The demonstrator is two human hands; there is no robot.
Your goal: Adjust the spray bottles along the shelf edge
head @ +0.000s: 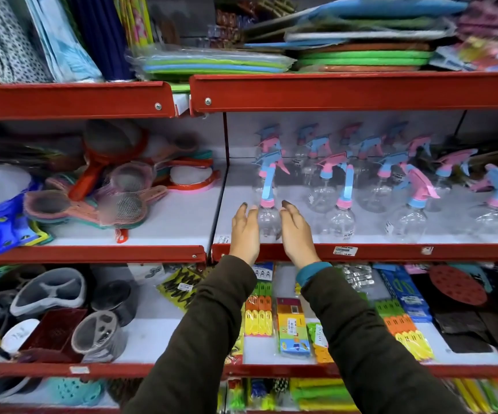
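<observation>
as both hands flank it, the clear spray bottle (268,224) stands upright at the near left corner of the middle shelf (271,252), close to the red front lip. the left hand (244,231) lies against the bottle's left side and the right hand (297,231) against its right, fingers straight and together, palms facing inward; neither has closed round it, and whether the palms actually press the plastic cannot be told. handled well, the light, top-heavy bottle would be squared by even pressure low on the body, sparing the pink-and-blue trigger head (267,186) and the neighbouring bottles (340,222) to the right. the shelf surface is pale grey with red edging; strainers (122,204) lie to the left, peg packs (292,330) on the shelf below, stacked mats (361,55) above.
</observation>
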